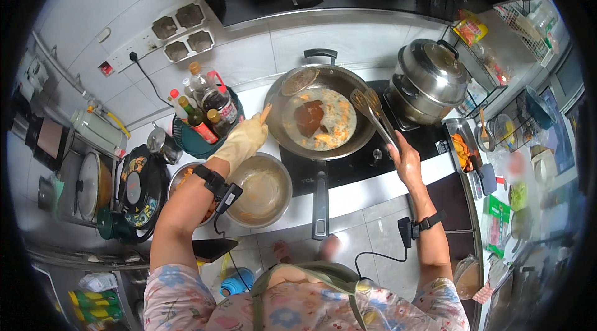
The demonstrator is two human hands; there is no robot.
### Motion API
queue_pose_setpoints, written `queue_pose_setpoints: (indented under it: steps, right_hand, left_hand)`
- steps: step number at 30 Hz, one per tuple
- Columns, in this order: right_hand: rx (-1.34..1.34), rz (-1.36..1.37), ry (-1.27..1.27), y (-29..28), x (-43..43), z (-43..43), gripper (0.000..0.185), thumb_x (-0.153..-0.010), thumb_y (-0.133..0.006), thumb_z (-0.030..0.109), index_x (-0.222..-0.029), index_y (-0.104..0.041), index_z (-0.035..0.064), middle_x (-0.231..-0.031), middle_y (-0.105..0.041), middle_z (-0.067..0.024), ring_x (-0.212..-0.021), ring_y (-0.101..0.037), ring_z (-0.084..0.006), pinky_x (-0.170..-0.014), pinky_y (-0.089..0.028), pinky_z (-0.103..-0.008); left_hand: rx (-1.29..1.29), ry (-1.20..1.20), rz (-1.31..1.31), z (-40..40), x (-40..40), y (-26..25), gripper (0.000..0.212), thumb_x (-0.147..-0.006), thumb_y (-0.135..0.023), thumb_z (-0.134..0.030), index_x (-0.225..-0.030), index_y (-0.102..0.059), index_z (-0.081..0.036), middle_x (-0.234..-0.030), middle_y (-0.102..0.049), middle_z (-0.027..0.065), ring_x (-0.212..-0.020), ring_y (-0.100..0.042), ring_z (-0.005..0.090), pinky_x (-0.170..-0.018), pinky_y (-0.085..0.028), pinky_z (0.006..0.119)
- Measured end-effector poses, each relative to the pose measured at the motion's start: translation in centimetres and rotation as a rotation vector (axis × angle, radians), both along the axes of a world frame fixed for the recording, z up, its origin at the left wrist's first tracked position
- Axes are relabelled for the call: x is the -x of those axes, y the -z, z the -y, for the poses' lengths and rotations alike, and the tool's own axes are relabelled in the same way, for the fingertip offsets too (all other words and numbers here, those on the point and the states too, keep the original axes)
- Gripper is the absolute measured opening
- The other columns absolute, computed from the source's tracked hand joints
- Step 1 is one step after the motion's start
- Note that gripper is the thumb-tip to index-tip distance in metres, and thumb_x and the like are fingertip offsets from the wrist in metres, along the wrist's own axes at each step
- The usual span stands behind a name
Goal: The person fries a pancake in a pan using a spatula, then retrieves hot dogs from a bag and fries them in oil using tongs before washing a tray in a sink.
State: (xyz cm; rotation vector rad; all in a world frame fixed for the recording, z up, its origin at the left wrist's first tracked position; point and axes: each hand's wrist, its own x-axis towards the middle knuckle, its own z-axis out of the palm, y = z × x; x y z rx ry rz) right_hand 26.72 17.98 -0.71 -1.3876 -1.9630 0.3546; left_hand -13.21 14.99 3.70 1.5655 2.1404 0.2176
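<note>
A wok (pixel 275 130) stands on the black cooktop, holding pale bubbling liquid with orange pieces and a brown patch (pixel 310 116). My left hand (pixel 245 137), in a pale yellow rubber glove, is at the wok's left rim and grips the wooden handle (pixel 266 113) of a skimmer; its mesh head (pixel 300 81) leans inside the wok's far left. My right hand (pixel 406 161), bare, holds metal tongs (pixel 385 130), their slotted ends at the wok's right rim. Below my left hand stands a metal basin (pixel 259 191) with residue. A bowl of orange pieces (pixel 184 177) is partly hidden by my left forearm.
Bottles (pixel 198 121) stand in a green basket left of the wok. A lidded steel pot (pixel 429 84) sits to the right. The wok's long handle (pixel 320 205) points towards me. A tray of orange food (pixel 461 151) is on the right counter.
</note>
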Motion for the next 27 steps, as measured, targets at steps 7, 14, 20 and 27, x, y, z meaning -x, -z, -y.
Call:
queue_pose_setpoints:
  steps: [7, 14, 20, 27]
  right_hand:
    - [0.076, -0.089, 0.001, 0.0, -0.6, 0.2, 0.046, -0.086, -0.063, 0.022, -0.123, -0.051, -0.0019, -0.098, -0.063, -0.0250, -0.089, -0.064, -0.0368, -0.077, -0.049, -0.0383]
    - [0.111, -0.142, 0.042, 0.4, -1.0, 0.2, 0.046, -0.087, -0.061, 0.025, -0.124, -0.051, -0.0007, -0.094, -0.064, -0.0237, -0.085, -0.065, -0.0349, -0.075, -0.049, -0.0371]
    - [0.182, -0.143, 0.048, 0.1, -1.0, 0.6, 0.046, -0.089, -0.058, 0.029, -0.125, -0.051, 0.0000, -0.092, -0.064, -0.0235, -0.082, -0.065, -0.0341, -0.074, -0.049, -0.0371]
    - [0.131, -0.147, 0.070, 1.2, -0.9, 0.8, 0.047, -0.089, -0.057, 0.029, -0.125, -0.050, 0.0004, -0.087, -0.064, -0.0224, -0.081, -0.065, -0.0330, -0.074, -0.048, -0.0364]
  left_hand:
    - [0.155, -0.126, 0.456, -1.3, -4.5, -1.2, 0.025, -0.093, -0.044, -0.029, -0.107, -0.048, -0.008, -0.063, -0.054, 0.0045, -0.042, -0.051, 0.0161, -0.036, -0.041, 0.031]
    - [0.253, -0.004, 0.529, -2.1, -4.7, -0.3, 0.024, -0.094, -0.044, -0.030, -0.110, -0.048, -0.012, -0.062, -0.052, 0.0036, -0.037, -0.044, 0.0132, -0.031, -0.035, 0.028]
    - [0.440, 0.055, 0.500, -0.1, -3.5, -2.3, 0.026, -0.094, -0.047, -0.033, -0.110, -0.049, -0.013, -0.060, -0.051, 0.0039, -0.035, -0.043, 0.0133, -0.031, -0.035, 0.028]
    - [0.595, -0.027, 0.591, 2.7, -3.8, -3.8, 0.033, -0.090, -0.056, -0.034, -0.091, -0.060, -0.001, -0.052, -0.047, 0.0012, -0.037, -0.042, 0.0130, -0.034, -0.033, 0.026]
